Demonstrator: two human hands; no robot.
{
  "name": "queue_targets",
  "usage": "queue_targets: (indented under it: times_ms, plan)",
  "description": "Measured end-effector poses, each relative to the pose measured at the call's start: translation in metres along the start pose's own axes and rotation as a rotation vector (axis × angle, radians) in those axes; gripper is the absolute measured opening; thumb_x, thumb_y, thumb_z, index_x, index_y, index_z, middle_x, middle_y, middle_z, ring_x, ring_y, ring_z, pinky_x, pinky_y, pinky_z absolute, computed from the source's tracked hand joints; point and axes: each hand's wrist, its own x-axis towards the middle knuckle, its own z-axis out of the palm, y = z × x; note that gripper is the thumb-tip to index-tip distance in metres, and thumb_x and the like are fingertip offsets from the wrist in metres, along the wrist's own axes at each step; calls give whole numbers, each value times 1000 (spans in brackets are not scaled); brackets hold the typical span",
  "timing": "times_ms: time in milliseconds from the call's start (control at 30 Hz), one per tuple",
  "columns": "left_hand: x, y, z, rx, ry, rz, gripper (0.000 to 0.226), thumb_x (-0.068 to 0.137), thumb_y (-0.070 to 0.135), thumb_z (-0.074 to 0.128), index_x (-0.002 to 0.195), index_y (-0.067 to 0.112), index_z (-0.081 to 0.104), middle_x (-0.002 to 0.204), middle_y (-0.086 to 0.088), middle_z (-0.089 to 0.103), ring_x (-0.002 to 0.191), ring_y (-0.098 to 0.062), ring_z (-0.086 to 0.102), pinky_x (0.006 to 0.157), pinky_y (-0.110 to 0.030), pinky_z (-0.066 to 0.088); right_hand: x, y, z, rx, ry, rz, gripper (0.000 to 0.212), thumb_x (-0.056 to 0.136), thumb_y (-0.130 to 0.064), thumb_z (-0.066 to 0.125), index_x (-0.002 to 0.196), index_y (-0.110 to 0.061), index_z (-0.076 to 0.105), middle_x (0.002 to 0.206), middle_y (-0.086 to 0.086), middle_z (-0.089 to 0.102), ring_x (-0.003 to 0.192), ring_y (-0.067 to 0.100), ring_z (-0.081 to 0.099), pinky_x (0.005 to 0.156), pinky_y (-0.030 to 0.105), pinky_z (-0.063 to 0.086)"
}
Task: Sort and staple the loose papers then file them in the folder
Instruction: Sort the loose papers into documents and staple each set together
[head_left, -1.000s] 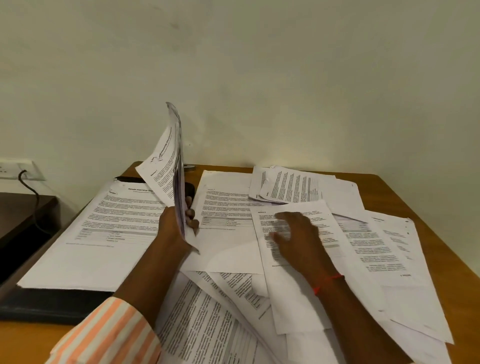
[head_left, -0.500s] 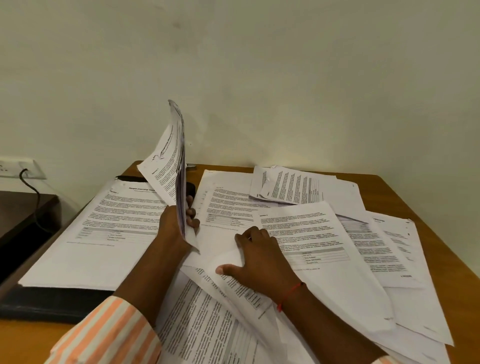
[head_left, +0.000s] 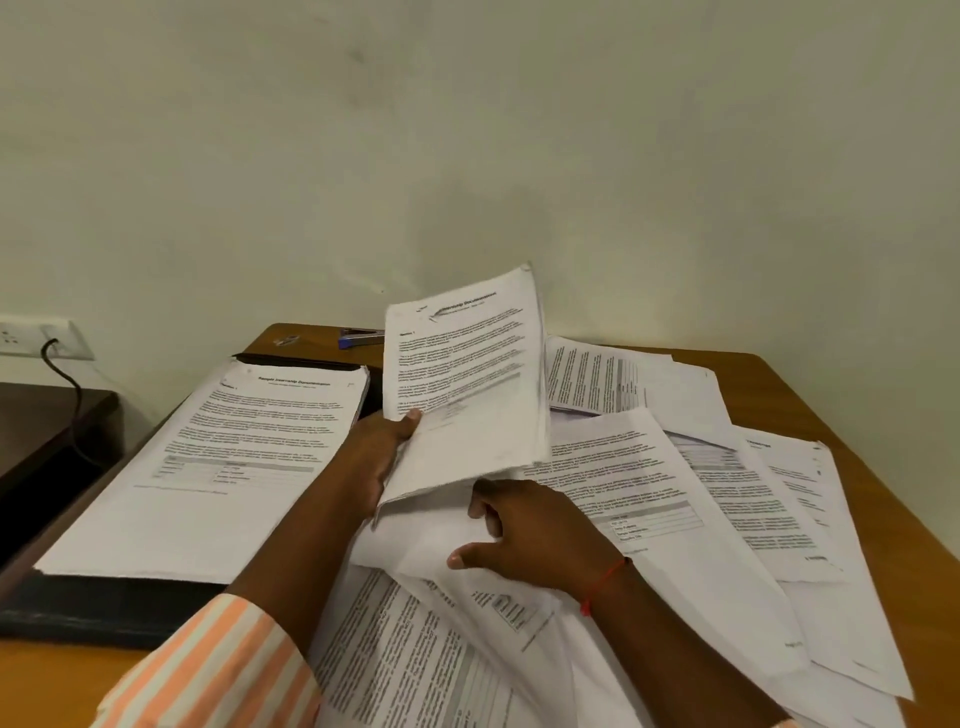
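Thumb and hidden fingers of the left hand (head_left: 374, 462) clamp a raised bundle of papers (head_left: 467, 374), which masks part of the blue stapler (head_left: 358, 338). The right hand (head_left: 535, 535) curls into loose sheets (head_left: 675, 519) on the table (head_left: 831, 384); whether it grasps one is unclear. At left the black folder (head_left: 104, 608) lies mostly under a stack (head_left: 208, 467).

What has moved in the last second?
The left hand has swung its held bundle from edge-on to face the camera. The right hand slid left off the middle page and now grips a loose sheet below the bundle. The stack on the folder stayed put.
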Motion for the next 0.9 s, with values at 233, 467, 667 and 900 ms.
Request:
queue_targets:
  times_ms: [233, 467, 667, 900]
  plan:
    - [7, -6, -2, 168, 71, -11, 29, 100, 26, 63, 124, 9, 63, 112, -8, 71, 95, -27, 67, 75, -34, 51, -6, -2, -8, 83, -53, 8, 57, 68, -71, 77, 103, -30, 59, 87, -11, 63, 76, 5, 59, 70, 27, 48]
    - [3, -19, 8, 766, 156, 215, 32, 100, 27, 61, 124, 8, 68, 122, -9, 69, 104, -29, 64, 86, -34, 50, -14, 0, -19, 318, -94, 83, 44, 73, -55, 84, 98, -26, 63, 84, -18, 59, 74, -12, 54, 63, 4, 39]
    - [-1, -24, 9, 754, 201, 292, 17, 98, 24, 63, 102, 9, 71, 103, -5, 71, 93, -26, 67, 66, -24, 44, -11, 34, -38, 1602, -89, 143, 69, 91, -65, 54, 139, -17, 55, 136, 17, 63, 125, 36, 60, 104, 47, 51]
    - [-13, -16, 16, 602, 203, 351, 12, 95, 28, 69, 96, 19, 61, 95, 7, 64, 86, -11, 65, 67, -22, 47, 2, 58, -22, 1290, 396, 476, 30, 91, -1, 69, 121, -8, 65, 114, 8, 75, 106, 30, 72, 97, 54, 55]
